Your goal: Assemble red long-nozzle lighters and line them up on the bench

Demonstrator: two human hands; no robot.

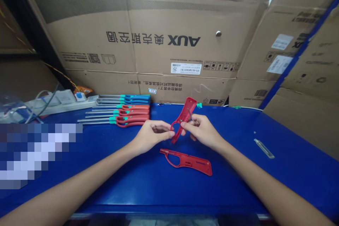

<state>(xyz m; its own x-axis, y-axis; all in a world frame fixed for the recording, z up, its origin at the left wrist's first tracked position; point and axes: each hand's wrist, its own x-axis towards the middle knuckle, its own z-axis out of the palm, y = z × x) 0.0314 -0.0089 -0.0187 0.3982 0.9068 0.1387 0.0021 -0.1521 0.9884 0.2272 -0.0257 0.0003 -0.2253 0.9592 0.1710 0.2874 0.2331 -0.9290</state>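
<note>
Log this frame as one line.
left hand: holds red plastic lighter shell | right hand: holds same shell | nearby: second red shell, long lighters

Your bare left forearm [71, 183] and right forearm [265, 183] reach up from the lower corners and converge near the middle of the view, wrists slightly bent. Your left grip [152, 136] is turned back-up, its fingers closed and pointing rightward. Your right grip [201, 130] faces it, fingers curled inward in a pinch. The two sets of fingertips [171, 134] sit just apart.

Stick lighters [123, 113] lie left of a casing half [188, 161].
</note>
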